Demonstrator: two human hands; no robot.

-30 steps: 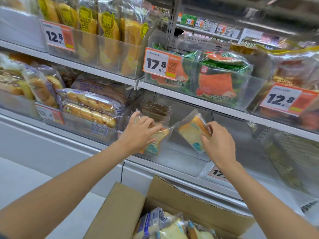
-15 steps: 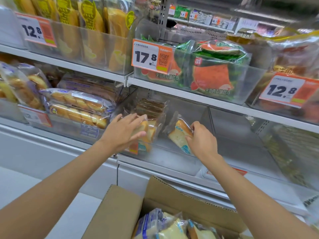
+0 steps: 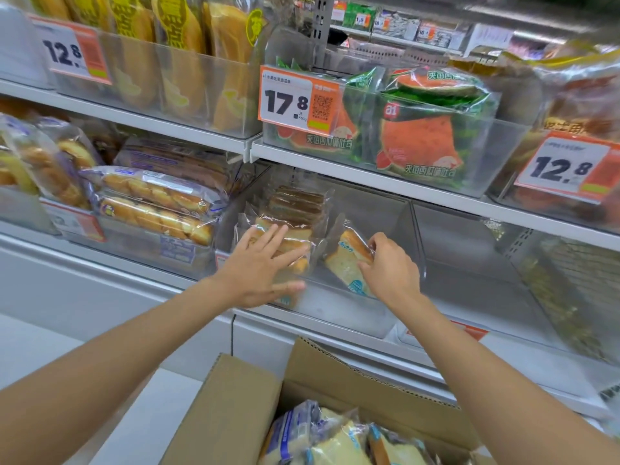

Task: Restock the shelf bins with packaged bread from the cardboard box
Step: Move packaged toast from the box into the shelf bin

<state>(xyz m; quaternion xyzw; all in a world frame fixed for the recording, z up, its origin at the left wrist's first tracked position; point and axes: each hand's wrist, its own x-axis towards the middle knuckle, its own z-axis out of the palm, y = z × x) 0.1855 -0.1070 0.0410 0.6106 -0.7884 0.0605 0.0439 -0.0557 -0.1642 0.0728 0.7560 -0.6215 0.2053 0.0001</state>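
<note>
— While the left hand (image 3: pixel 265 265) presses flat on one bread pack (image 3: pixel 297 238) in the clear bin (image 3: pixel 335 317), what next?
— Right hand (image 3: pixel 391 271) pinches a second pack (image 3: pixel 345 263) just beside; best stood upright against the first. More sit in the cardboard box (image 3: pixel 228 407).

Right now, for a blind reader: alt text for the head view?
A left hand presses flat on a bread pack in a clear shelf bin; the right hand pinches a second pack beside it. A cardboard box of more bread sits below.
</note>
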